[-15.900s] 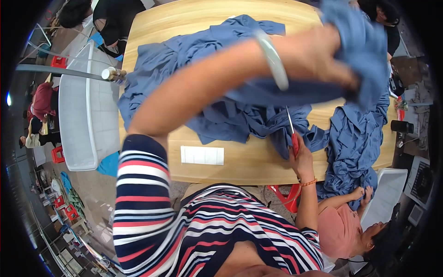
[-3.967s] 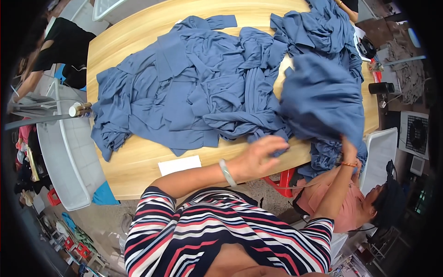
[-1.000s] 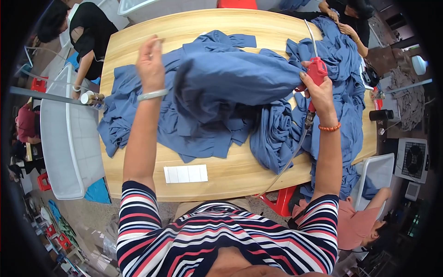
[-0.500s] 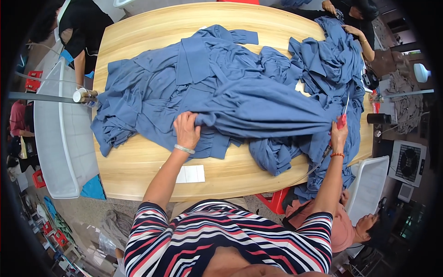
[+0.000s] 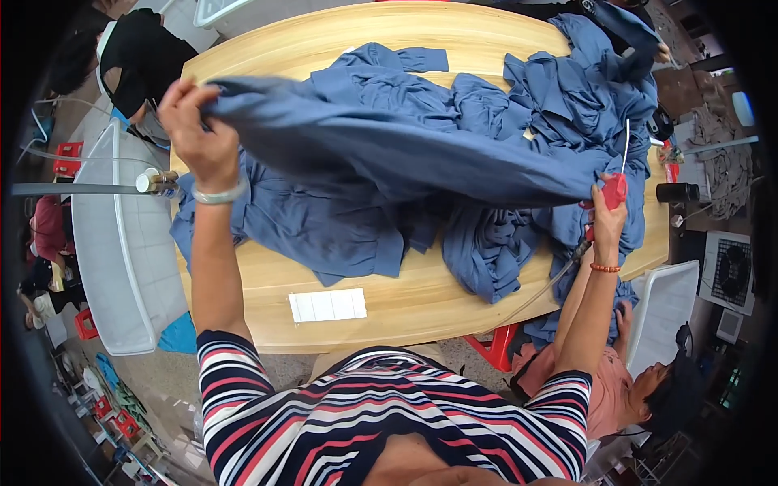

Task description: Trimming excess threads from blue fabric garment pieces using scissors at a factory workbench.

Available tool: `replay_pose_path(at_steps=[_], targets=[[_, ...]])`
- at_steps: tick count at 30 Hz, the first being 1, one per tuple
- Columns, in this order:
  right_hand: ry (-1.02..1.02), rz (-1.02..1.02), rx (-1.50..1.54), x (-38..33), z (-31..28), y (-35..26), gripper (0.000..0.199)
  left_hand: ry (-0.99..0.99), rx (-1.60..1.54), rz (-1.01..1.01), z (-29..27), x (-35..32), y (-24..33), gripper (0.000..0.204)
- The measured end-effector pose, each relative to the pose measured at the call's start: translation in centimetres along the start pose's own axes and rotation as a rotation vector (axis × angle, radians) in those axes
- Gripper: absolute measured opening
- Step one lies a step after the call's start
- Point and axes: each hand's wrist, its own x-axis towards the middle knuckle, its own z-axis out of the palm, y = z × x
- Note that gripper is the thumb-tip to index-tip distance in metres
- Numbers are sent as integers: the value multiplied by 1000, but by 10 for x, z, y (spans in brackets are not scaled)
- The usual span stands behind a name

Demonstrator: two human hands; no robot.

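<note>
A blue garment is stretched across the air above the table. Its left end is raised in my left hand, with the fingers closed on the cloth. At the other end my right hand is closed round a red-handled tool with a long, thin, pale tip pointing away from me. A cord or hose runs down from this tool. The garment's narrow end reaches my right hand; the exact grip on it is hidden. More blue garments lie crumpled beneath, and a heap of them is at the far right.
On the wooden table lies a white card strip. A white tub stands to the left, another to the right. A bottle is by the left edge. People sit or stand at the far left, far right and near right.
My left hand has lifted the garment's end up and to the left, spreading the cloth off the table. My right hand has shifted slightly right and still grips the tool.
</note>
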Motion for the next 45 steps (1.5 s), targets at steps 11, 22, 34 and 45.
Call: replay_pose_path(at_steps=[11,22,34,45], targets=[[-155,89,-216,-30,-10,89,37,-952,-65,8,-84,-196,-18,18],[-230,64,-209,-38,-73,125,41,-1141,-344,-565,-159,-194,-14,35],[-330,-242,-682,-87,4,69,44,-1633,-797,-791,-136,-304,51,19],[-984,-372,-519,-179,148,-56,40,-785,-785,-1502,-25,-290,37,28]])
